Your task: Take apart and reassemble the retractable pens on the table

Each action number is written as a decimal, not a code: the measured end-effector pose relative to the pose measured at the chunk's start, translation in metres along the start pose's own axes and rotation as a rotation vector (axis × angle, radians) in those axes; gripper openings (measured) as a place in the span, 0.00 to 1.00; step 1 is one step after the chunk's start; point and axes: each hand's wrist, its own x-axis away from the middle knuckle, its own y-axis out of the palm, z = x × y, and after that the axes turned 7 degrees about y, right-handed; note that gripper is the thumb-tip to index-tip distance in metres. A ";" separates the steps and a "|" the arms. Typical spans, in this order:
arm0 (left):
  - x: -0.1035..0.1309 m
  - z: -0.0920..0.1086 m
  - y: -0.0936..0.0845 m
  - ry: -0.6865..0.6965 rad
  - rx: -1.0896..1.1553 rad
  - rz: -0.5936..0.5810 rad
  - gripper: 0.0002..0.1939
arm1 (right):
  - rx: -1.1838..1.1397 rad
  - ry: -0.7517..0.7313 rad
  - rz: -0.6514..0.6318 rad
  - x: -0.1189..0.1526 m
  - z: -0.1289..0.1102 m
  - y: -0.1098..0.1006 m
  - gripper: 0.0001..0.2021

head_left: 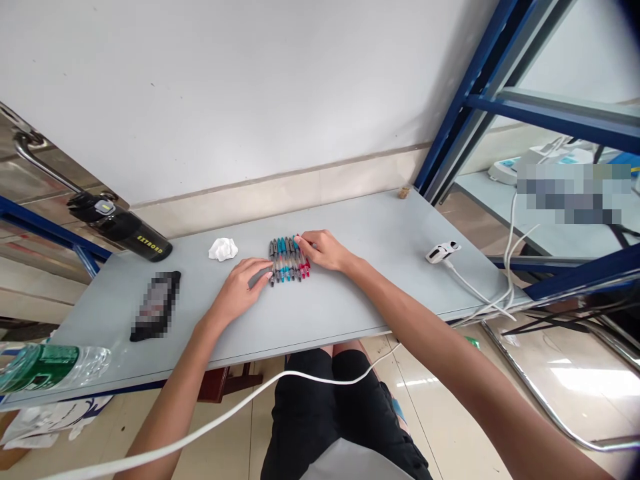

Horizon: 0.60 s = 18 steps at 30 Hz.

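A row of several pens [289, 261] lies side by side on the grey table, black, grey, blue and red ones, their lengths pointing away from me. My left hand [243, 285] rests at the row's left edge, thumb and fingers apart, with the fingertips beside the outermost black pen. At the right edge, my right hand [323, 249] has its fingers curled by the red pens, with the thumb and index tips near their upper ends. Whether it grips a pen is hard to see.
On the grey table [370, 293] are a crumpled white tissue [223, 249], a black bottle [125, 230], a dark blurred object [156, 307], a green-labelled plastic bottle [47, 368], a white device with a cable [443, 251] and a small brown object [403, 193]. A white cable crosses below.
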 end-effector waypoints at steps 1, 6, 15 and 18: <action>-0.007 -0.003 0.000 -0.023 -0.007 -0.003 0.16 | 0.007 0.003 0.006 0.000 0.000 -0.001 0.26; -0.054 -0.021 0.000 -0.247 -0.013 -0.069 0.18 | 0.041 0.055 0.081 -0.002 0.002 -0.007 0.26; -0.075 -0.038 0.005 -0.423 0.140 -0.055 0.18 | 0.098 0.137 0.172 -0.004 0.010 -0.011 0.27; -0.069 -0.041 0.008 -0.391 0.180 -0.001 0.18 | 0.115 0.151 0.157 -0.004 0.010 -0.009 0.27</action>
